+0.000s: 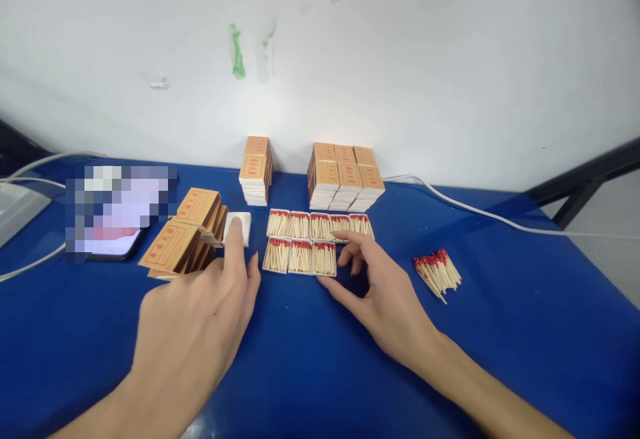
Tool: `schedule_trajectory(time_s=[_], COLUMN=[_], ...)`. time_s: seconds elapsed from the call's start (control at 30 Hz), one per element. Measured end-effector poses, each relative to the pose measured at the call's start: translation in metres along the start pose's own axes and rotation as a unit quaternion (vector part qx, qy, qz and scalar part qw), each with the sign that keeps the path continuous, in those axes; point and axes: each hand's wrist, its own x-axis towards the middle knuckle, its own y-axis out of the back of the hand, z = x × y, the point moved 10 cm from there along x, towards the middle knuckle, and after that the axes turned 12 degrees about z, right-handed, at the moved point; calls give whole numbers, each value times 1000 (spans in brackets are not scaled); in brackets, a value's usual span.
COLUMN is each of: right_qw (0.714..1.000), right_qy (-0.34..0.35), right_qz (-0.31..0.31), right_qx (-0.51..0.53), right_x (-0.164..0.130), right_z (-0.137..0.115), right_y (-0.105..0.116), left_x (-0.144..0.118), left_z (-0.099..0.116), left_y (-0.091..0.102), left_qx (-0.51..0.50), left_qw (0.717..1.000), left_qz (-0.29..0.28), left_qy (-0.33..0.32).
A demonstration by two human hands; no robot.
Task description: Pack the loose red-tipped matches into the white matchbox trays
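Observation:
The index finger of my left hand [200, 319] is stretched onto a small white piece [243, 231], which looks like a matchbox tray; its inside cannot be made out. The thumb stands apart, and the other fingers are partly hidden. My right hand [380, 292] has its thumb and fingers around a matchbox tray full of matches [325, 259], at the right end of the front row. Its index fingertip reaches over the edge of the back row. Both rows of filled matchbox trays [300, 225] show red-headed matches, heads pointing away from me.
Stacks of matchbox sleeves [173, 245] lean by my left hand. Stacked matchboxes [255, 169] and a wider block of matchboxes [345, 175] stand near the wall. Loose matches [437, 272] lie to the right. A phone [117, 245] and a white cable [470, 209] rest on the blue table [500, 352].

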Motion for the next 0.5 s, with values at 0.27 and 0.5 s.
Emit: schedule_trajectory(time_s=[0.27,0.5], right_qw=[1000,1000], right_qy=[16,16], right_qz=[-2,-8], right_qx=[-9,-13], right_x=[-3,-4], right_z=[2,1], right_y=[3,4], left_x=[3,-4], left_z=[4,4], left_y=[-15,-3], left_qx=[69,16], left_qw=[994,998], left_qz=[-47,-26], left_qy=[-68,-47])
